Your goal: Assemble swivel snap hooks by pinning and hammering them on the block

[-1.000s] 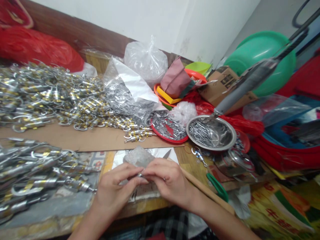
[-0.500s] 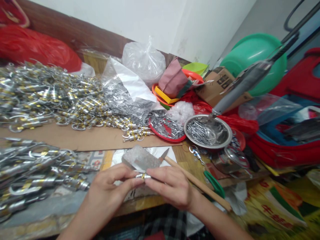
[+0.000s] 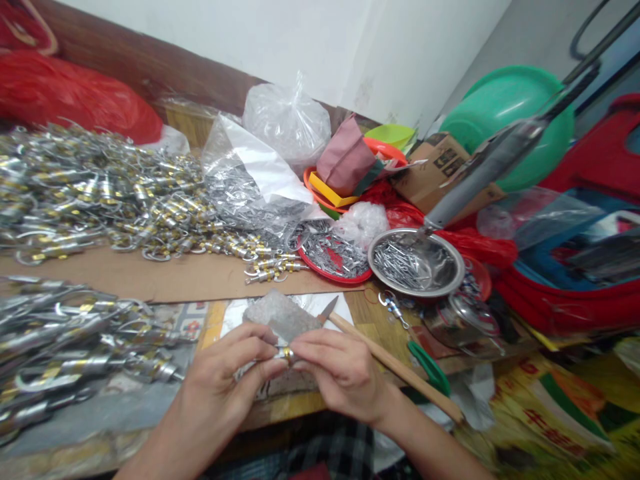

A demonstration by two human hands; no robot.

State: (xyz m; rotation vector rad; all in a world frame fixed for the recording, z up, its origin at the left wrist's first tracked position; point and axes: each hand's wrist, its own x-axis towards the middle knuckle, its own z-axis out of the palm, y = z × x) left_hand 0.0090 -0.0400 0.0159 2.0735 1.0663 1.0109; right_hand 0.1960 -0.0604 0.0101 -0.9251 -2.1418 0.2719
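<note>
Between my two hands is a small silver metal fitting [image 3: 286, 353] with a brass-coloured band. My left hand [image 3: 235, 367] pinches its left end with thumb and fingers. At its right end, my right hand [image 3: 340, 370] is closed on it too; the fingertips hide most of the part. Just beyond my fingers lies a grey stone block [image 3: 283, 317] on white paper. A knife blade [image 3: 329, 309] and a long wooden stick [image 3: 400, 367] are to the right of the block. Similar silver-and-brass fittings with hooks [image 3: 80, 347] lie heaped at the left.
A larger pile of hooked fittings [image 3: 100, 187] covers the back left, by cardboard [image 3: 125, 277]. Small metal pieces fill a red tray [image 3: 335, 257] and a steel bowl [image 3: 415, 263]. A grey-handled tool [image 3: 480, 173] hangs above the bowl. Green handles [image 3: 430, 367] lie at right.
The fingers of both hands have shifted slightly around the fitting, and its brass band now shows more clearly. Everything else on the table stays put.
</note>
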